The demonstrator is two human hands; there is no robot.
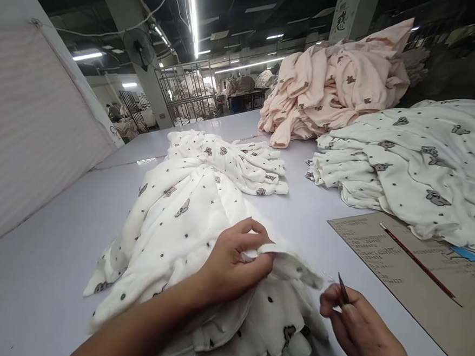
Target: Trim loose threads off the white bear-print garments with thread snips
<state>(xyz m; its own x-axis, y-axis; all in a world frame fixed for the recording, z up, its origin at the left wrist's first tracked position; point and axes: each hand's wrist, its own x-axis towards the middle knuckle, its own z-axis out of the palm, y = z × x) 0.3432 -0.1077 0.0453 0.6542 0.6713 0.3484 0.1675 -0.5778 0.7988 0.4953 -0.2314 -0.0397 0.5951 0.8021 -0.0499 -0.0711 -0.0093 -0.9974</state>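
A white fleece garment (194,218) with grey animal figures and small dark dots lies bunched in front of me. My left hand (235,259) rests over it, thumb and fingers pinched on an edge that sticks out to the right. To the right of that edge, my right hand (357,322) is closed around what look like thread snips (342,289). Only their dark pointed tip shows above the fingers; the rest is hidden in the palm. A thin pale thread seems to lie between the cloth's end and the right hand.
Behind it lies more of the same white fabric (239,159). White printed garments (421,158) are heaped at right, with a pink pile (329,87) farther back. A pencil (419,261) lies on a printed brown board (363,235) on the pale table (63,231).
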